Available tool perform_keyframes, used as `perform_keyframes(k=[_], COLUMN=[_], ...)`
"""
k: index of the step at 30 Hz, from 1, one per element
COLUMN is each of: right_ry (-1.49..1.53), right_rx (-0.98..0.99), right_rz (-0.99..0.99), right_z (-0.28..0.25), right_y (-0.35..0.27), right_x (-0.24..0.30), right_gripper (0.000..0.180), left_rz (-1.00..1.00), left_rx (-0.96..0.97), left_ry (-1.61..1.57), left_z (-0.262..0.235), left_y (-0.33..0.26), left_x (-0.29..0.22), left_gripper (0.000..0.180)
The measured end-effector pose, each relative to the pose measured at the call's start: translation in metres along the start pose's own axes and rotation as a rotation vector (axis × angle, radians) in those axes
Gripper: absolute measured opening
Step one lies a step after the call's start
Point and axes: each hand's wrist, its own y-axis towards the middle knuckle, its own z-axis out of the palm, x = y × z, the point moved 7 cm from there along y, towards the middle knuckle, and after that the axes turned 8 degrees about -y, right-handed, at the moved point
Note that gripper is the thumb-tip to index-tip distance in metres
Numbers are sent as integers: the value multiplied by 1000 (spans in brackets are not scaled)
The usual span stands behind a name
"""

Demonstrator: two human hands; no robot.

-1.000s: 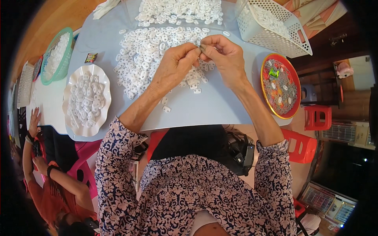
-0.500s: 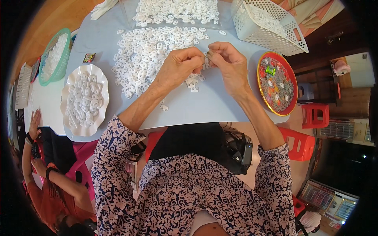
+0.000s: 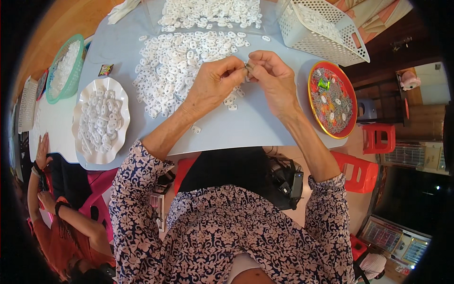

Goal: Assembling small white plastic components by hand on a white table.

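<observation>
My left hand (image 3: 212, 84) and my right hand (image 3: 275, 81) meet over the table, thumbs and fingertips pinched together. A small dark, shiny bit shows between the fingertips; its kind is too small to make out. Beyond and to the left of my hands spreads a pile of small white oval plastic pieces (image 3: 165, 66), each with two holes. A few loose pieces lie just below my left hand. To the right of my right hand is a red bowl (image 3: 351, 116) with a gold rim, holding grey, thin, tangled parts, some white pieces and a green wrapper.
A scalloped white dish (image 3: 124, 111) of white pieces stands at the left, near a small wrapped packet (image 3: 105, 70). A white perforated basket (image 3: 331, 49) is at the far right, a green basket (image 3: 75, 78) at the far left. Another person's hand (image 3: 42, 147) rests at the left.
My left fingers have straightened slightly toward the right fingertips, and the dark bit between them shows more. Both hands stay in nearly the same place.
</observation>
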Motion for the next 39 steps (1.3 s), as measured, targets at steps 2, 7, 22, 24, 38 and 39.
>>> perform_keyframes(k=[2, 7, 22, 24, 38, 39], right_ry=[-37, -115, -214, -230, -158, -156], right_rx=[25, 68, 129, 132, 133, 121], right_rz=[-18, -125, 66, 81, -68, -85], right_z=[-1, -3, -3, -3, -1, -2], right_y=[-1, -3, 2, 2, 0, -1], right_x=[2, 8, 3, 3, 9, 10], right_gripper=[22, 22, 22, 22, 12, 14], left_rz=[3, -91, 230, 235, -29, -32], left_rx=[-3, 80, -21, -38, -21, -20], left_ry=[-1, -131, 261, 272, 25, 23], left_z=[0, 1, 0, -1, -4, -4], left_y=[0, 2, -5, -4, -1, -1], left_x=[-3, 3, -24, -24, -13, -11], left_gripper=[15, 18, 13, 13, 14, 14])
